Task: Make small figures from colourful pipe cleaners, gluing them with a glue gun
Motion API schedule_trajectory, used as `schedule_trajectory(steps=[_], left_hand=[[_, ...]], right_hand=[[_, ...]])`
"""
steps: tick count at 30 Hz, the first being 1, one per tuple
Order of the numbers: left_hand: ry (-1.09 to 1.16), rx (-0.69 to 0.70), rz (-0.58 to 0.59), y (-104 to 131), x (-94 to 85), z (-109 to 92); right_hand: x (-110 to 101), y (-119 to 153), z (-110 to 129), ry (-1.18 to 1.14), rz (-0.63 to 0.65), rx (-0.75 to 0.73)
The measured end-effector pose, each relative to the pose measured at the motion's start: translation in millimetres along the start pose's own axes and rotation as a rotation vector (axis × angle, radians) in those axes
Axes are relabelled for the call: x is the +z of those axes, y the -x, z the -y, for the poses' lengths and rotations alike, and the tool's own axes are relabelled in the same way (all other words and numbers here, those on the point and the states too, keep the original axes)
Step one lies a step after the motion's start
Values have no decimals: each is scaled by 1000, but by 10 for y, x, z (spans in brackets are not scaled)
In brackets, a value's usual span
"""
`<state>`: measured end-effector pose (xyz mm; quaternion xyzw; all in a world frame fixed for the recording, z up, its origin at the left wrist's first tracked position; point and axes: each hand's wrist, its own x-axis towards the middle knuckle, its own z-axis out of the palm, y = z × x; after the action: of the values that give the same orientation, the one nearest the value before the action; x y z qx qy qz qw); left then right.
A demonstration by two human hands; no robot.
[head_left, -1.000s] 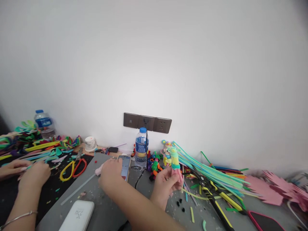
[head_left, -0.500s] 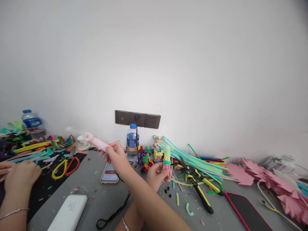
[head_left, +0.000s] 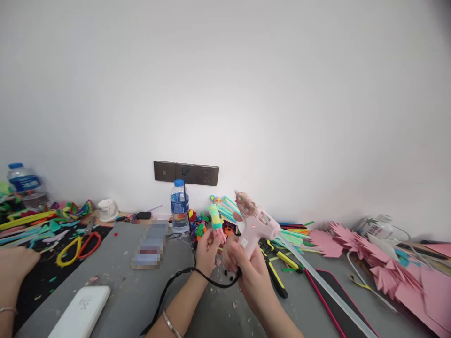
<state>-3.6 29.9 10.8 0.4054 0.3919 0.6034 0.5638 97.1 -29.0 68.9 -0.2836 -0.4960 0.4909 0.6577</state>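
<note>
Between the fingers of my left hand [head_left: 205, 252] a small pipe-cleaner figure [head_left: 215, 218] stands upright, yellow on top, turquoise in the middle and pink below. My right hand [head_left: 248, 270] grips the handle of a pale pink hot glue gun [head_left: 260, 229]. A long translucent glue stick [head_left: 320, 280] sticks out of its back end. The gun's crusted nozzle points up and left, to the right of the figure and apart from it. From the bottom of the handle a black cord [head_left: 218, 284] loops across my left wrist.
Yellow-black pliers [head_left: 276, 279] and a red-edged phone [head_left: 340, 298] lie right. A water bottle [head_left: 179, 209] stands by the wall sockets [head_left: 186, 173]. Left are a white power bank [head_left: 81, 310], scissors [head_left: 80, 249] and a co-worker's hand [head_left: 19, 263]. Folded pink paper [head_left: 366, 253] lies far right.
My right hand has swung the glue gun from the left, across my left arm, over to the right of the figure. The view has turned slightly right. The figure stays in my left hand.
</note>
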Motion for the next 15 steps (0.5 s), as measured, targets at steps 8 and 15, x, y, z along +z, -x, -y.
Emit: schedule_trajectory(steps=[8,15], left_hand=[[-37,67,-87,-78,152,165],[-157,70,-30,17,202,179]], right_hand=[[-610,272,-637,42,-100,127],[-701,355,-780,30,-125,242]])
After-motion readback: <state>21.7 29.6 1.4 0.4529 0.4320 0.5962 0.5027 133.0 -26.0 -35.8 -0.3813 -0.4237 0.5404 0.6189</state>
